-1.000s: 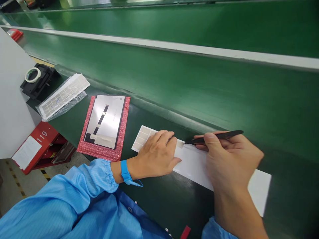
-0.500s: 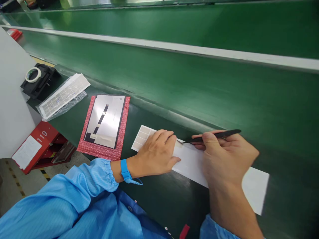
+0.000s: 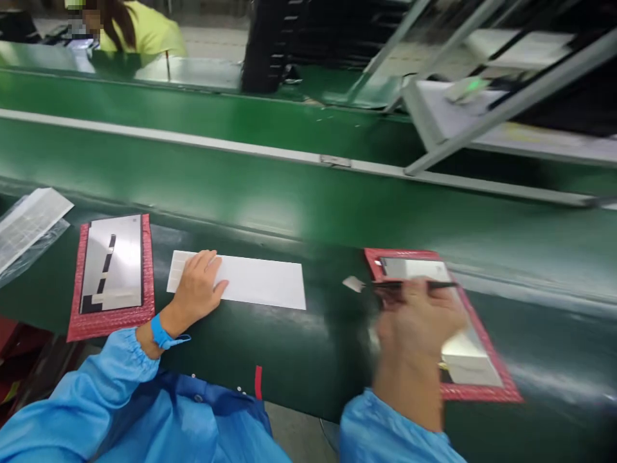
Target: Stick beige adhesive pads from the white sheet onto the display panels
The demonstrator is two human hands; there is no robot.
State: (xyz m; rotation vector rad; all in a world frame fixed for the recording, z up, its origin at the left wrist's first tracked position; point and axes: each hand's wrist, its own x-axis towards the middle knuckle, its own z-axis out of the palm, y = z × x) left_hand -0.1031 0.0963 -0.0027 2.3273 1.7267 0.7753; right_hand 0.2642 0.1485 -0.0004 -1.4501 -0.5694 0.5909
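Observation:
My left hand [image 3: 196,289] lies flat on the left end of a white label sheet [image 3: 255,281], its fingers over a few remaining pale labels. My right hand [image 3: 414,328], blurred by motion, grips black tweezers [image 3: 414,284]. A small pale label [image 3: 354,283] sits just off their tips, though the blur hides whether they pinch it. Beneath my right hand is a display panel [image 3: 414,270] on a red bubble mat [image 3: 501,393], its lower part hidden by the hand. A white block [image 3: 465,357] lies on that panel.
A second panel [image 3: 112,263] lies on a red mat [image 3: 74,283] left of the sheet. Labels in plastic [image 3: 29,222] lie further left, all on a dark green conveyor belt [image 3: 308,347]. A co-worker in a yellow top [image 3: 139,32] and metal racks stand beyond.
My head has turned right, shifting everything left in view. My right hand has moved off the sheet with the tweezers and now lies over a second panel. My left hand stays on the sheet.

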